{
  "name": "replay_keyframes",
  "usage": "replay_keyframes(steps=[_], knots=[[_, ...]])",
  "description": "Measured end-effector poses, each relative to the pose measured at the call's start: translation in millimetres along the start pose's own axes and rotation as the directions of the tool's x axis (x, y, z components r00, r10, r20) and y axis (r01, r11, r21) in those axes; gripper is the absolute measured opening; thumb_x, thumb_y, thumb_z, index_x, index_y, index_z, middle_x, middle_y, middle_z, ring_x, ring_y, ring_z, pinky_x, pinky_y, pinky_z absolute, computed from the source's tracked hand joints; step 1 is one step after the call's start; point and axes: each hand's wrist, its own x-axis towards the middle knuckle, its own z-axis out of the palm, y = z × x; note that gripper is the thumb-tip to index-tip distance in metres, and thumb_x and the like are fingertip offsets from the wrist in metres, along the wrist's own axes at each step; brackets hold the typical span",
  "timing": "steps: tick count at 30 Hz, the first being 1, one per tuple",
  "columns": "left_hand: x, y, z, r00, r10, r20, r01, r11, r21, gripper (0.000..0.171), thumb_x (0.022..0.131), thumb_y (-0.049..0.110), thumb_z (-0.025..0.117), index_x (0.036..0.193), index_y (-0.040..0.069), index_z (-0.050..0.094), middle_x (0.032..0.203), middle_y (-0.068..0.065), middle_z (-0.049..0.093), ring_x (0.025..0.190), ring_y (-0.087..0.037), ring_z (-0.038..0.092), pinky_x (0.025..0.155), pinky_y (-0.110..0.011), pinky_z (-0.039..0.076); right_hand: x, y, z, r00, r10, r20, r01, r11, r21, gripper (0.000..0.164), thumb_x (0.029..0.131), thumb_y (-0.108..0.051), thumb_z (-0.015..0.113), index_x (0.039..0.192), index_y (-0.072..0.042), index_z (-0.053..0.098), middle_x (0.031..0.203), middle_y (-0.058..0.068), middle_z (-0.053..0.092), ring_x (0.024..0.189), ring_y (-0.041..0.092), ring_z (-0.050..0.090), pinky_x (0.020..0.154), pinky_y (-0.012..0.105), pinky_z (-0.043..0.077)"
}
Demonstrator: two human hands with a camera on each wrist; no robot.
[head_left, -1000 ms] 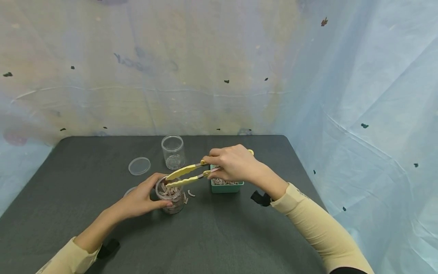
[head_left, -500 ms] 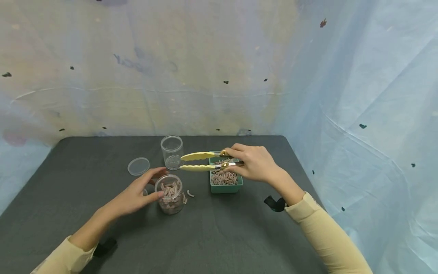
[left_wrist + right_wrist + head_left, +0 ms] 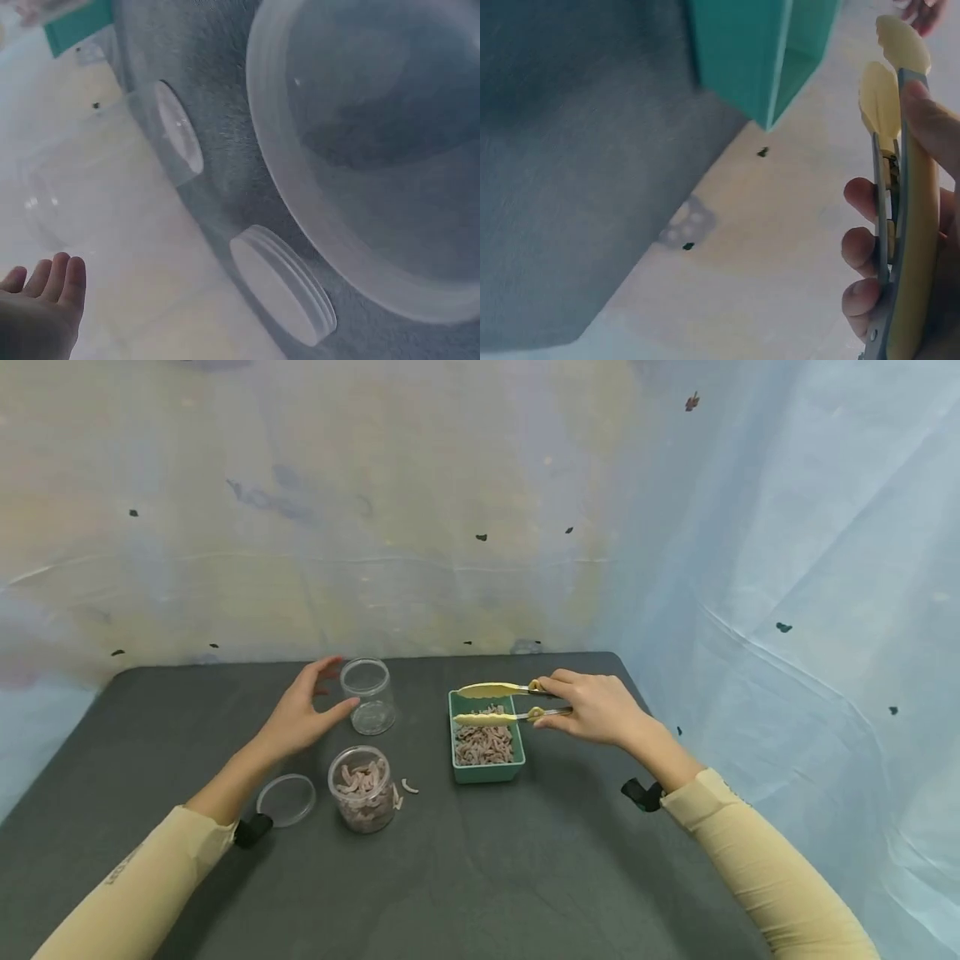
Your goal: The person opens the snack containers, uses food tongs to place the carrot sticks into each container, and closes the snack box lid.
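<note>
My left hand (image 3: 303, 710), fingers spread, reaches to the left side of a clear jar (image 3: 372, 714) with nothing in it. In the left wrist view the fingers (image 3: 56, 281) look straight and apart from that jar. My right hand (image 3: 596, 706) holds yellow-tipped tongs (image 3: 487, 691), their arms apart, over the green tray (image 3: 489, 774). Small pinkish-brown curved pieces (image 3: 483, 743) fill the tray. In the right wrist view, fingers and thumb wrap round the tongs (image 3: 913, 247). A second clear jar (image 3: 365, 810), full of the same pieces, stands upright at the front.
A clear round lid (image 3: 287, 800) lies left of the full jar. Another lid (image 3: 281, 285) shows in the left wrist view. A few loose pieces (image 3: 408, 787) lie beside the full jar. The dark table (image 3: 480, 877) ends at a sheet wall (image 3: 420, 527).
My left hand has let go of the full jar and moved up to the other jar. The tongs have moved right, from the full jar's mouth to over the green tray.
</note>
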Motion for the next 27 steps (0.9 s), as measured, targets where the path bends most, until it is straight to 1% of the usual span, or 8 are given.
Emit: replay_keyframes(steps=[5, 7, 9, 11, 14, 19, 24, 27], knots=[[9.4, -12.7, 5.1, 0.992, -0.117, 0.041, 0.117, 0.993, 0.011, 0.098, 0.098, 0.038, 0.076, 0.165, 0.004, 0.014, 0.166, -0.024, 0.026, 0.147, -0.047, 0.031, 0.113, -0.065, 0.034, 9, 2, -3, 0.991, -0.028, 0.132, 0.037, 0.997, -0.065, 0.071, 0.084, -0.06, 0.08, 0.136, -0.012, 0.068, 0.112, 0.005, 0.067, 0.058, 0.011, 0.051, 0.044, 0.027, 0.035], [11.5, -16.1, 5.8, 0.986, -0.157, 0.051, 0.157, 0.988, 0.005, 0.104, 0.096, 0.043, 0.077, 0.166, 0.005, 0.01, 0.167, -0.023, 0.024, 0.147, -0.048, 0.031, 0.113, -0.066, 0.035, 14, 2, -4, 0.981, -0.035, 0.189, 0.053, 0.995, -0.089, 0.076, 0.083, -0.063, 0.08, 0.137, -0.013, 0.067, 0.113, 0.005, 0.066, 0.059, 0.011, 0.052, 0.045, 0.028, 0.036], [14.0, -18.4, 6.2, 0.982, -0.178, 0.058, 0.178, 0.984, -0.005, 0.108, 0.094, 0.045, 0.078, 0.166, 0.005, 0.008, 0.167, -0.023, 0.023, 0.147, -0.048, 0.031, 0.113, -0.065, 0.035, 19, 2, -7, 0.968, -0.037, 0.249, 0.065, 0.992, -0.106, 0.081, 0.08, -0.066, 0.081, 0.14, -0.013, 0.066, 0.114, 0.004, 0.065, 0.062, 0.013, 0.055, 0.045, 0.029, 0.038], [16.4, -20.4, 6.6, 0.981, -0.185, 0.064, 0.187, 0.982, -0.016, 0.11, 0.093, 0.044, 0.079, 0.166, 0.004, 0.007, 0.167, -0.023, 0.024, 0.148, -0.048, 0.03, 0.114, -0.064, 0.034, 24, 1, -10, 0.953, -0.039, 0.3, 0.078, 0.99, -0.119, 0.085, 0.079, -0.067, 0.081, 0.142, -0.014, 0.064, 0.118, 0.004, 0.065, 0.066, 0.014, 0.058, 0.046, 0.03, 0.041], [18.2, -22.3, 7.3, 0.977, -0.197, 0.075, 0.199, 0.98, -0.014, 0.108, 0.093, 0.043, 0.08, 0.166, 0.002, 0.01, 0.166, -0.026, 0.025, 0.147, -0.049, 0.031, 0.114, -0.064, 0.035, 34, -1, -13, 0.93, -0.045, 0.365, 0.101, 0.986, -0.134, 0.088, 0.078, -0.069, 0.08, 0.145, -0.016, 0.062, 0.122, 0.004, 0.066, 0.073, 0.017, 0.063, 0.05, 0.033, 0.046], [19.7, -22.8, 10.5, 0.969, -0.23, 0.091, 0.229, 0.973, 0.013, 0.104, 0.093, 0.048, 0.078, 0.164, 0.003, 0.018, 0.162, -0.031, 0.03, 0.141, -0.053, 0.038, 0.11, -0.066, 0.039, 48, -4, -16, 0.897, -0.036, 0.441, 0.123, 0.978, -0.171, 0.091, 0.078, -0.072, 0.079, 0.147, -0.016, 0.06, 0.124, 0.005, 0.066, 0.085, 0.019, 0.067, 0.056, 0.035, 0.051], [20.2, -23.5, 16.6, 0.972, -0.221, 0.083, 0.221, 0.975, 0.011, 0.101, 0.093, 0.048, 0.078, 0.163, 0.001, 0.022, 0.158, -0.031, 0.036, 0.138, -0.051, 0.042, 0.112, -0.063, 0.039, 55, -6, -17, 0.871, -0.007, 0.491, 0.116, 0.975, -0.191, 0.092, 0.079, -0.072, 0.078, 0.148, -0.016, 0.059, 0.129, 0.006, 0.065, 0.094, 0.023, 0.07, 0.061, 0.037, 0.055], [19.8, -23.4, 21.5, 0.975, -0.207, 0.08, 0.207, 0.978, 0.006, 0.098, 0.094, 0.047, 0.078, 0.162, 0.001, 0.024, 0.158, -0.028, 0.038, 0.138, -0.049, 0.043, 0.113, -0.061, 0.038, 56, -5, -18, 0.849, 0.013, 0.529, 0.102, 0.977, -0.188, 0.092, 0.079, -0.073, 0.077, 0.149, -0.015, 0.059, 0.13, 0.007, 0.065, 0.1, 0.025, 0.07, 0.067, 0.04, 0.058]])
